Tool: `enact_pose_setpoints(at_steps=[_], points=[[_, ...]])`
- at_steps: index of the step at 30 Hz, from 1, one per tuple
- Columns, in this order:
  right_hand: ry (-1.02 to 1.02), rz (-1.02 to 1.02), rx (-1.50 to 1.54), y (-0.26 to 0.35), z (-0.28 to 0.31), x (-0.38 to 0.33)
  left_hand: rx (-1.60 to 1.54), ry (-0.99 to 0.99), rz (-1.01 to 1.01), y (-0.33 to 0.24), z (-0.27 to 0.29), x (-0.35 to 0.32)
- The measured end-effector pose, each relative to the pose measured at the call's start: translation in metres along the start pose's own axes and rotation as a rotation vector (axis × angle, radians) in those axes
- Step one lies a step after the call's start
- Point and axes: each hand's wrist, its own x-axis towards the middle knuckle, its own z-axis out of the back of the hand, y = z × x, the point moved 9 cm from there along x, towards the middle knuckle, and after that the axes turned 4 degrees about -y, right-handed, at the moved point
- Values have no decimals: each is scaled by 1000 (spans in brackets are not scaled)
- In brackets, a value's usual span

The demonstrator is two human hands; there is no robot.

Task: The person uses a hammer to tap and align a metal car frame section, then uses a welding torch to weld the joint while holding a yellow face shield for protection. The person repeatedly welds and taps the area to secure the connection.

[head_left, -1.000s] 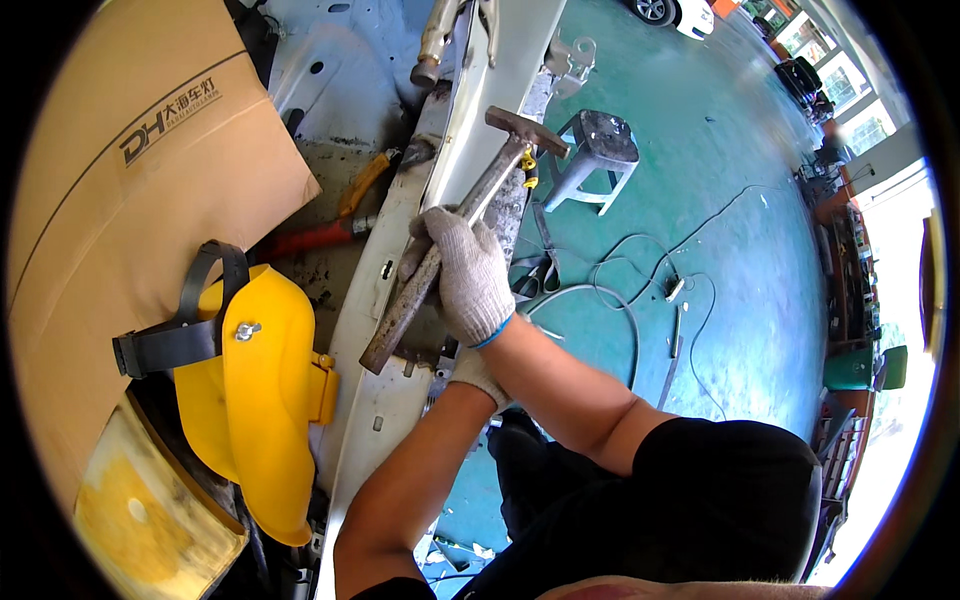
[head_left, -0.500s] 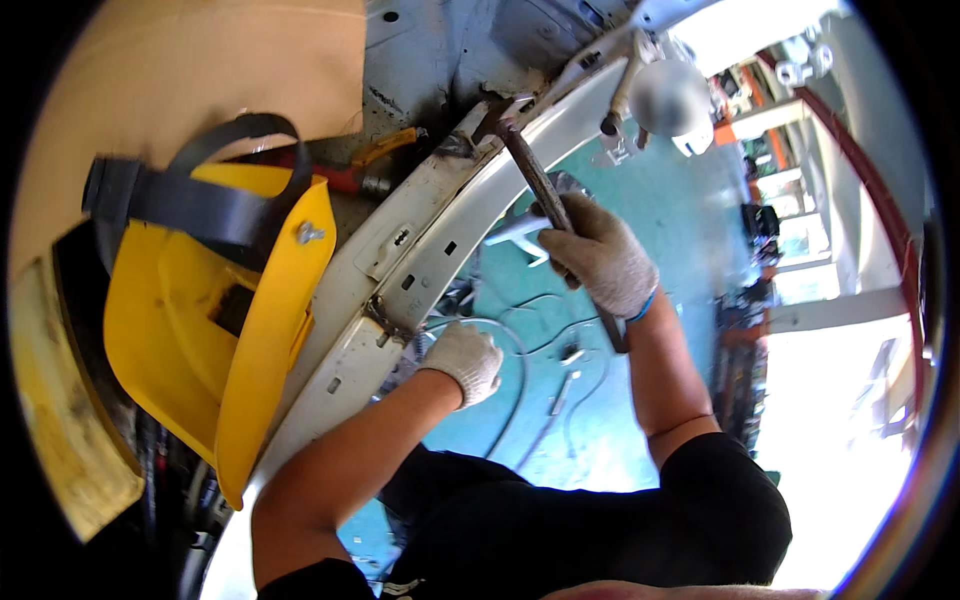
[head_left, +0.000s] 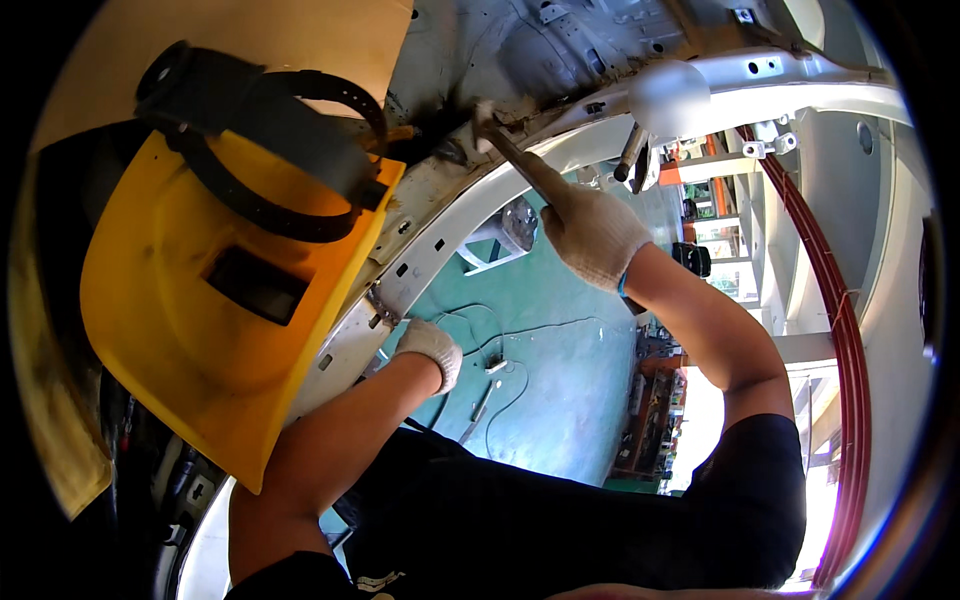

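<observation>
My right hand point(head_left: 597, 237), in a pale knitted glove, is wrapped round the handle of a hammer point(head_left: 528, 164). The hammer's head lies over the far inner side of a white curved car-body frame point(head_left: 413, 258), at or close to the metal; whether it touches I cannot tell. My left hand point(head_left: 432, 354), gloved the same way, is closed at the near edge of that frame, beside a dark, rough joint. Its fingertips are hidden, and so is anything within them. To the left, a yellow welding mask point(head_left: 190, 330) with a black headband sits beside the frame.
Brown cardboard point(head_left: 240, 40) covers the far left. Cables point(head_left: 510, 390) trail over the green floor point(head_left: 560, 400) beyond the frame. Dark red pipes point(head_left: 835, 300) run along the right, and a shelf with things on it point(head_left: 650, 420) stands by the bright opening.
My right hand and the hammer have shifted slightly, with the hammer head now farther over the frame's inner side. The view has turned, so the mask appears larger and nearer.
</observation>
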Motion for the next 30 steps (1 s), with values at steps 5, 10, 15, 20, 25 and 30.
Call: enact_pose_setpoints(at_steps=[5, 10, 15, 20, 25, 30], points=[[-445, 320, 62, 65, 83, -7, -24, -24, 27, 7, 7, -4], [-310, 143, -231, 65, 94, 31, -30, -10, 78, 18, 9, -11], [82, 120, -626, 77, 57, 48, 37, -9, 29, 13, 24, -22], [-120, 243, -251, 121, 166, 57, -24, 8, 4, 13, 21, -15], [40, 234, -768, 78, 74, 92, -47, -17, 9, 19, 24, -17], [206, 423, -1096, 73, 69, 110, -22, -16, 5, 15, 29, -16]])
